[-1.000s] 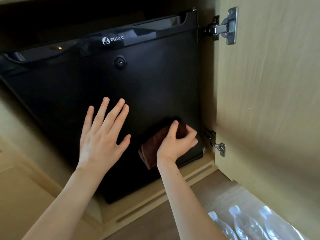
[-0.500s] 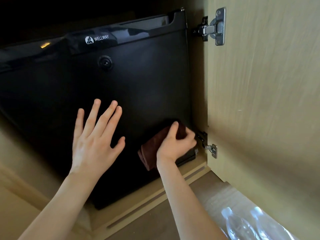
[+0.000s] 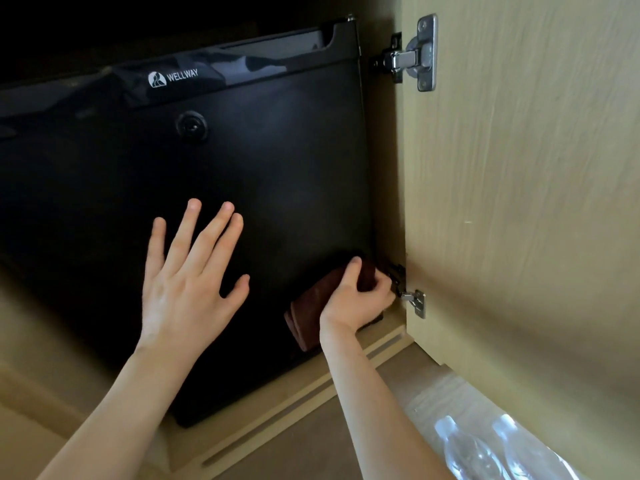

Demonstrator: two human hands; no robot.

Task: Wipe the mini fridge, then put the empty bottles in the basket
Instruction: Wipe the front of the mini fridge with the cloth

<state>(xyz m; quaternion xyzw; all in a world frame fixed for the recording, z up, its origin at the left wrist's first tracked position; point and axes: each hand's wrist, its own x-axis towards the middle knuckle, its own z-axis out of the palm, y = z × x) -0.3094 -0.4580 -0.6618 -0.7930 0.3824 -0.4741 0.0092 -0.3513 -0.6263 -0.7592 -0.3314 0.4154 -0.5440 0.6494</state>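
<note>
The black mini fridge fills a wooden cabinet, its door shut, with a WELLWAY logo and a round lock near the top. My left hand lies flat on the lower door, fingers spread. My right hand presses a folded dark brown cloth against the door's lower right corner, close to the cabinet's lower hinge. Two clear empty bottles lie on the floor at the bottom right, partly cut off. No basket is in view.
The open wooden cabinet door stands along the right, with an upper metal hinge. A wooden base ledge runs below the fridge, and brown floor lies in front of it.
My right hand has slid the cloth a little to the right, toward the lower hinge. The view has drifted, so the fridge sits further left. My left hand stays flat on the door.
</note>
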